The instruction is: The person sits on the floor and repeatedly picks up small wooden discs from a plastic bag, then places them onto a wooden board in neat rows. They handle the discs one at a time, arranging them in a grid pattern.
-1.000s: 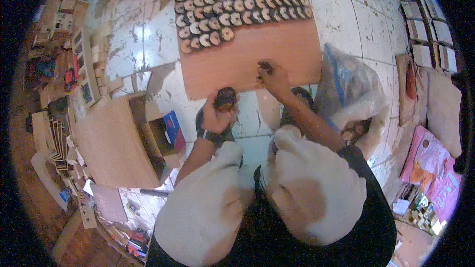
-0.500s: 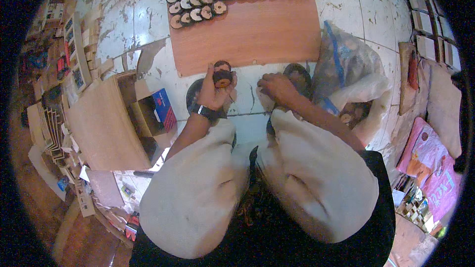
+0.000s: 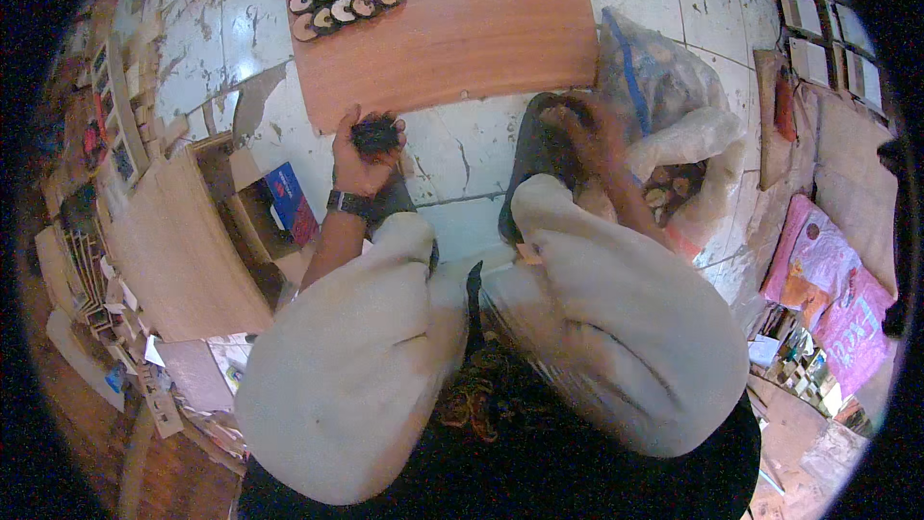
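Observation:
My left hand (image 3: 364, 162), with a dark watch on its wrist, is closed around a dark, rough-edged wood slice (image 3: 375, 135) just off the near left corner of a brown board (image 3: 452, 53). Whether more than one slice sits in that hand I cannot tell. Rows of round wood slices (image 3: 363, 4) with dark rims and pale faces overlap along the board's far side. My right hand (image 3: 582, 130) is over my right foot, beside a translucent sack (image 3: 698, 140). Motion smears its fingers, so what they hold is hidden. More slices (image 3: 664, 195) show in the sack's mouth.
On the left stand an open cardboard box (image 3: 255, 212) with a blue flap and a large tan panel (image 3: 178, 241). A pink printed bag (image 3: 828, 294) lies at the right. Worn white tiles (image 3: 472, 140) surround the board.
My right hand has moved right, toward the sack. The left hand has turned its slice so a dark side shows instead of the orange-brown face. The whole view has shifted slightly.

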`<state>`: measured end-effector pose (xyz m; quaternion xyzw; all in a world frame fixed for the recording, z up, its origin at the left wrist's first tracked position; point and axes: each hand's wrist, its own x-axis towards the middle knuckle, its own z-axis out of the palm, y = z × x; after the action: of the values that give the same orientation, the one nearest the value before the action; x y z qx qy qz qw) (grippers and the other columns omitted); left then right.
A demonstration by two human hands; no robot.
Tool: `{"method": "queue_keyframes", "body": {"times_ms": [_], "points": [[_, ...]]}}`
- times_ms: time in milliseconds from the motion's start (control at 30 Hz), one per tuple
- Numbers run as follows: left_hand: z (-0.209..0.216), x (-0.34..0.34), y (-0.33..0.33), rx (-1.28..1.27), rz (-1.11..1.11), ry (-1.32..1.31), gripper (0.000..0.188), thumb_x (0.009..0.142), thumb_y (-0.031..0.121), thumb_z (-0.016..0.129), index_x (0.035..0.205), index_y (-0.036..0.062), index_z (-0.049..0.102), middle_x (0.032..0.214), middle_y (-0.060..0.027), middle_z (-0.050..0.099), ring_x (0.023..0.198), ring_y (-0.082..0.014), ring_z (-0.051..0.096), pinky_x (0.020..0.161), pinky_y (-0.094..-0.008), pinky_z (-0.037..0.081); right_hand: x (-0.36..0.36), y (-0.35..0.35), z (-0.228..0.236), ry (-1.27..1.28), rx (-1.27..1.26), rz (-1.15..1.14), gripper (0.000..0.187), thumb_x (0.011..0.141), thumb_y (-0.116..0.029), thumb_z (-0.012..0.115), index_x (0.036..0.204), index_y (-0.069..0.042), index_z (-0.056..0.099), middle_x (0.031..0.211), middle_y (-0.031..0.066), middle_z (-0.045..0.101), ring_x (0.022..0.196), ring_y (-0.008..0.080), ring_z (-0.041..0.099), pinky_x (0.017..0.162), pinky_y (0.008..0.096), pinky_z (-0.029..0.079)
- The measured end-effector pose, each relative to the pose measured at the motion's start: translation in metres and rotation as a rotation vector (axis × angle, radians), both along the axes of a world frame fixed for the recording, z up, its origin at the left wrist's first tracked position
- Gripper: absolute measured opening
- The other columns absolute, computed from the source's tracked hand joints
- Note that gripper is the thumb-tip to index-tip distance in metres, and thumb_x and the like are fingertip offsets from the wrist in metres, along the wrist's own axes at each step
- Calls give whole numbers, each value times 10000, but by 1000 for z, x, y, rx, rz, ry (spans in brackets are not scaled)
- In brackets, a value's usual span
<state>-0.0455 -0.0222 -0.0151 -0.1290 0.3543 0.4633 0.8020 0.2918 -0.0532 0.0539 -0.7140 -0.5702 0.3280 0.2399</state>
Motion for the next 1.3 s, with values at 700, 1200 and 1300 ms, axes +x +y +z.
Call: {"method": "queue_keyframes", "body": {"times_ms": [700,1200,1300], "points": [[23,-82,-38,235,-168,549,380,792,191,547,1115,-10,537,941,-159,609,829,-275,608,703,-345,532,62,-38,23,69,11,-64,245,849,-171,612,1053,-43,652,993,136,682,905,250,659,835,347,500],[3,22,-3,886,-1775,1861,261,737,191,572,877,15,705,895,-215,677,863,-356,668,777,-417,535,41,-33,36,225,-25,-32,234,870,-101,621,1082,-2,624,988,81,660,884,163,616,806,294,494],[4,19,-1,793,-1556,1698,280,734,228,583,869,18,709,898,-219,674,862,-358,660,761,-408,532,13,-18,35,21,15,181,249,843,-98,640,1072,-3,620,994,126,663,923,186,616,822,321,491]]}}
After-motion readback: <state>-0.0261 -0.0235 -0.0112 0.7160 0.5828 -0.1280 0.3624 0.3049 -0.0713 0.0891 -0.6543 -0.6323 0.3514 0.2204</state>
